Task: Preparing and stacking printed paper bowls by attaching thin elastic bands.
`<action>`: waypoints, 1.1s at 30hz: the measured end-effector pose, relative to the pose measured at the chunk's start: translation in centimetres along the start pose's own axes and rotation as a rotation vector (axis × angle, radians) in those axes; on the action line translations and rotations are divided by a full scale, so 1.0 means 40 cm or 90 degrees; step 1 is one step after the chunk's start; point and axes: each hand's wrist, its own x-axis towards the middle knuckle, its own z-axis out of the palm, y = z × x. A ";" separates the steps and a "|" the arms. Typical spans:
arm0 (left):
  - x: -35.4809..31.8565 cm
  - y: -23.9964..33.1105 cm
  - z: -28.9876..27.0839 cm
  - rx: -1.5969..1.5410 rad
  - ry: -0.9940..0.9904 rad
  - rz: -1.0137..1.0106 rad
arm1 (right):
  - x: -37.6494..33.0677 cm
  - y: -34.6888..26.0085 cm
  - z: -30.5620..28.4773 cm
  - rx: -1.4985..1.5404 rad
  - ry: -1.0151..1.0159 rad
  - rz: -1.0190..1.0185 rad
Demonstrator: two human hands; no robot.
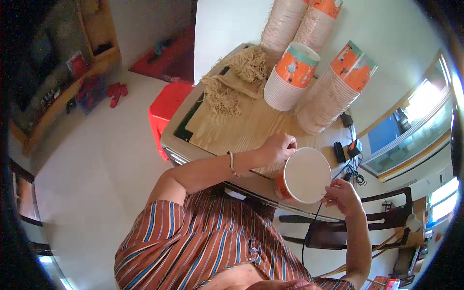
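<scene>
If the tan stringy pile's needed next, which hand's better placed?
Left hand, likely: it's on the left of the cup, nearer the stringy pile. Right hand is across the cup, farther away.

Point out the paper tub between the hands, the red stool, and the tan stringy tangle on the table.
Paper tub [308, 175]: head view, on its pale inside.
Red stool [170, 101]: head view, on its top.
Tan stringy tangle [223, 99]: head view, on its nearer clump.

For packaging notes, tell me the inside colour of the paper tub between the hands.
The paper tub is off-white inside; head view shows it best.
</scene>
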 end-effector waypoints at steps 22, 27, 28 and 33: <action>0.774 0.698 -0.167 0.127 0.479 0.807 | 0.085 -0.643 -0.654 -0.170 0.441 -0.804; 0.874 0.621 -0.215 0.221 0.459 0.750 | 0.239 -0.747 -0.568 -0.141 0.510 -0.770; 0.884 0.590 -0.239 0.273 0.438 0.729 | 0.301 -0.766 -0.547 -0.144 0.510 -0.772; 0.933 0.500 -0.312 0.303 0.440 0.768 | 0.469 -0.803 -0.499 -0.013 0.397 -0.844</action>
